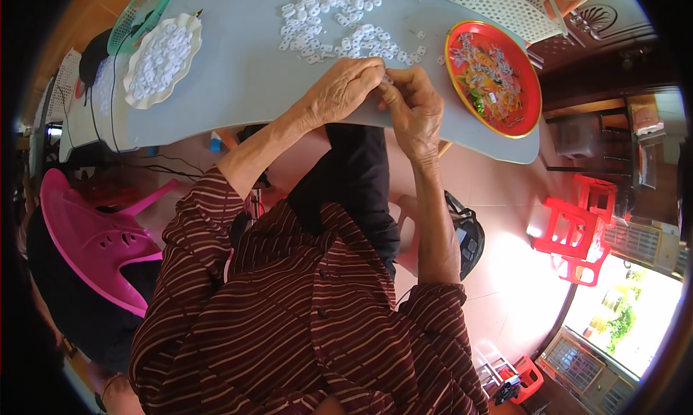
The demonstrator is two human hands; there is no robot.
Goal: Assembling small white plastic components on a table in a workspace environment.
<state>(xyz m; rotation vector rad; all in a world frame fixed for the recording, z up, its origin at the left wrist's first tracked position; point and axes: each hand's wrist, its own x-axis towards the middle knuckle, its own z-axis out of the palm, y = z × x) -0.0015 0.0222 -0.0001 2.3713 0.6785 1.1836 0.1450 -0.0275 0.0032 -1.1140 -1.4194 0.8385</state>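
My left hand [342, 90] and my right hand [414, 113] meet over the front part of the grey-blue table [238, 68]. Both are closed, their fingertips pinched together around something tiny that the fingers mostly hide. Just beyond them lies a loose spread of small white plastic pieces [303, 27], each with holes in it. To the right of my right hand, a red round tray [532, 90] with a gold rim holds a heap of small silvery bits on a patterned bottom.
On the left stand a scalloped cream dish [135, 90] full of white pieces and a green mesh basket [137, 14]. A white perforated basket [498, 7] is at the back right. Beside me are a pink plastic chair [94, 234] and red stools [570, 227].
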